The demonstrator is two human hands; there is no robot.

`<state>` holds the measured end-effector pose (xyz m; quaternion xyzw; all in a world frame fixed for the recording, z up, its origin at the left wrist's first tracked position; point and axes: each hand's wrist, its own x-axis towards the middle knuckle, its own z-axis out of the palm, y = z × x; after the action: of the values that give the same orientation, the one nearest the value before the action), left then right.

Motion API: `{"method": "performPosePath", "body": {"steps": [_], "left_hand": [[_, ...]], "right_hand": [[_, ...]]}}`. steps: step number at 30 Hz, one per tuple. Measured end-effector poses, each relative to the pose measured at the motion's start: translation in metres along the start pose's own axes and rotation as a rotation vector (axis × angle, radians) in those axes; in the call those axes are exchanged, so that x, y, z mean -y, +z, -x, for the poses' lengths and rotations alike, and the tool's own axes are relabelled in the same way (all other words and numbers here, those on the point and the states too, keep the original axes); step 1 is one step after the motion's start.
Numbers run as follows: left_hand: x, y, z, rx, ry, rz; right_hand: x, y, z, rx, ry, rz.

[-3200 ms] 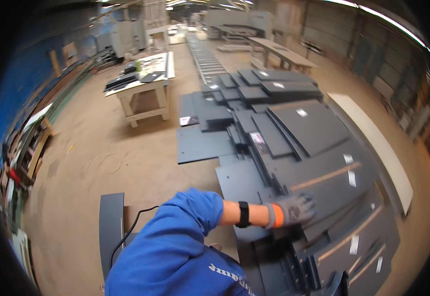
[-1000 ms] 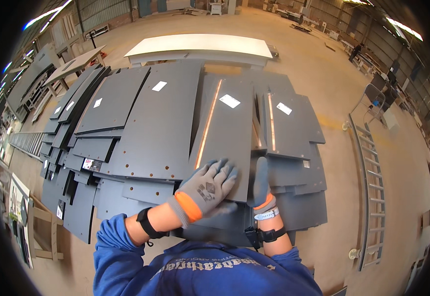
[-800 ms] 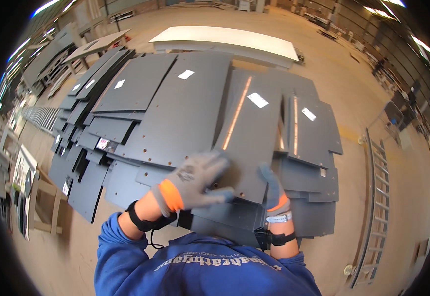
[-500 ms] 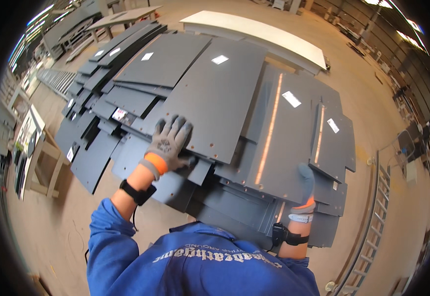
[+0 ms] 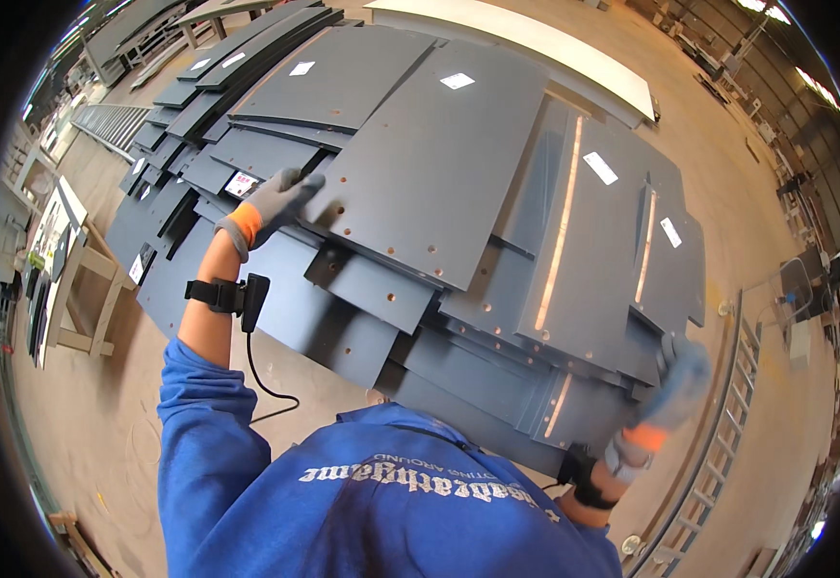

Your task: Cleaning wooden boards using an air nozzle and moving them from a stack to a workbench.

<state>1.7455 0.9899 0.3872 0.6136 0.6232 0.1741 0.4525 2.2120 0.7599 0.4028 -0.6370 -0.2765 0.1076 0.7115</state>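
My left hand, in a grey glove with an orange cuff, is at the near left corner of a large dark grey panel. Its fingers are closed around that edge. The panel has a white label and several round holes along its near end. It lies on top of other grey panels, and a smaller holed panel sticks out beneath it. My right hand, gloved alike, is blurred beside the near right edge of the stack, close to a panel with a light strip; its grip is unclear.
Overlapping grey panels spread to the far left. A long white-topped slab stands behind the stack. On the right floor lies a ladder-like metal frame. A wooden stand holding sheets is at the left. A cable hangs from my left wrist strap.
My left hand has moved from lying spread on the panel's near end to its left corner. My right hand has moved right, off the striped panel's surface to the stack's edge. The view has shifted slightly.
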Motion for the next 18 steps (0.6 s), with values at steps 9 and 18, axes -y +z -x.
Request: {"method": "performPosePath", "body": {"steps": [9, 18], "left_hand": [[0.034, 0.020, -0.052, 0.057, 0.000, 0.163], [0.030, 0.016, 0.041, 0.088, 0.024, 0.207]], "right_hand": [[-0.060, 0.118, 0.133, 0.957, 0.656, -0.229], [-0.043, 0.118, 0.120, 1.096, 0.791, -0.132]]}}
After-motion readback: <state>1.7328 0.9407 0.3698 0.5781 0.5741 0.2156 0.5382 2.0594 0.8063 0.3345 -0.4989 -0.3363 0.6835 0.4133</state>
